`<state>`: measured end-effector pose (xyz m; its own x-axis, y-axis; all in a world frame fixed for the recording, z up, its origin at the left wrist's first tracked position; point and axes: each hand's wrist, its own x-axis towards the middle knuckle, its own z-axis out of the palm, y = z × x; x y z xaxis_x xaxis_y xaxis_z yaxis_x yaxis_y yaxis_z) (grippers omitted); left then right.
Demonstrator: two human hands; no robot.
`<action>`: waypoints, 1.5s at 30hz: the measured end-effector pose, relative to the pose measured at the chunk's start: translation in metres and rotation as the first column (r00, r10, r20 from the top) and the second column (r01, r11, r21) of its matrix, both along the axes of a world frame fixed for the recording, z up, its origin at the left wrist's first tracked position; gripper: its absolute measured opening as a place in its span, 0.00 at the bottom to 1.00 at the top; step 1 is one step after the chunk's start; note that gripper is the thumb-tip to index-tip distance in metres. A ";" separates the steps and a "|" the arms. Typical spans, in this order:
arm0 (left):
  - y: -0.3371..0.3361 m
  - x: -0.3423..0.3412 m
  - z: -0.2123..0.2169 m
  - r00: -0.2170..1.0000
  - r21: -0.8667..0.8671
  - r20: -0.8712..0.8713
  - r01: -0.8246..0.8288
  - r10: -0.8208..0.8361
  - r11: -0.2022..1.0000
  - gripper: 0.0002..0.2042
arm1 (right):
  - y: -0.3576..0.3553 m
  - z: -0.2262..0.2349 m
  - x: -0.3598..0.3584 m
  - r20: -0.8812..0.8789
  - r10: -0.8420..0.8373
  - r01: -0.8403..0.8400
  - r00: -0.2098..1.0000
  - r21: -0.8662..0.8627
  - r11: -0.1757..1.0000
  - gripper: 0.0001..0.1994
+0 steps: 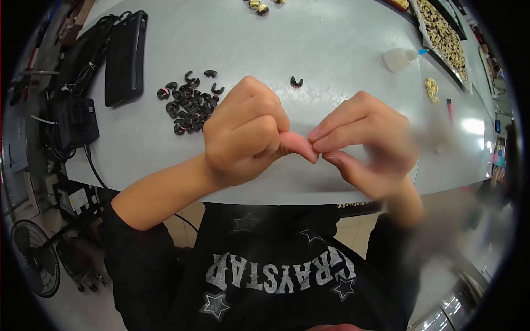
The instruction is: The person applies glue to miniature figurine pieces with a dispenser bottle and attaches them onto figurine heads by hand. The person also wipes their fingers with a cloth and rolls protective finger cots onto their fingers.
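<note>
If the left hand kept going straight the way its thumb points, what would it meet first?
The left hand points its thumb rightward, and its tip already seems to meet the right hand's fingertips. So the right hand comes first, though whether they truly touch is unclear.

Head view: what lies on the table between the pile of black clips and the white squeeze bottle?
One lone black clip on otherwise bare grey table.

hands: the left hand (243,132) and the right hand (367,146) meet fingertip to fingertip at the centre, above the near edge of the pale grey table (331,49)
clip heap: small black C-shaped clips (190,102) lie on the table at 10 o'clock of the left hand
lone clip: one single black clip (296,82) at 12 o'clock of the hands
case: flat black rectangular case (126,58) at 9 o'clock of the heap
bottle: small white plastic bottle (400,58) at 1 o'clock of the right hand
tray: long tray of pale parts (441,33) behind the bottle
</note>
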<state>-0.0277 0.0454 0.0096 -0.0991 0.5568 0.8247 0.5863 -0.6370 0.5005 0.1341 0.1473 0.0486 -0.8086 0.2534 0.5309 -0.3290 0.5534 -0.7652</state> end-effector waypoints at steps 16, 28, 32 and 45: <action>0.001 0.005 -0.007 0.974 -0.207 0.170 0.186 -0.152 0.961 0.24 | 0.007 0.000 0.003 0.069 0.061 -0.067 0.996 0.090 0.994 0.14; 0.000 0.000 -0.009 0.949 -0.325 0.183 0.304 -0.255 0.896 0.24 | 0.002 -0.003 0.001 0.038 -0.017 0.007 0.999 0.239 0.971 0.16; -0.001 -0.002 -0.008 0.958 -0.336 0.141 0.285 -0.251 0.898 0.24 | -0.002 -0.008 -0.002 -0.031 -0.082 0.087 0.996 0.259 0.962 0.16; -0.002 0.001 -0.011 0.958 -0.227 0.133 0.278 -0.253 0.934 0.23 | -0.012 -0.025 -0.005 -0.257 -0.130 0.176 0.957 0.162 0.971 0.20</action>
<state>-0.0268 0.0432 -0.0018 0.0043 0.7545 0.6563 0.3513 -0.6156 0.7054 0.1292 0.1353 0.0239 -0.6083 0.2455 0.7548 -0.3928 0.7333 -0.5550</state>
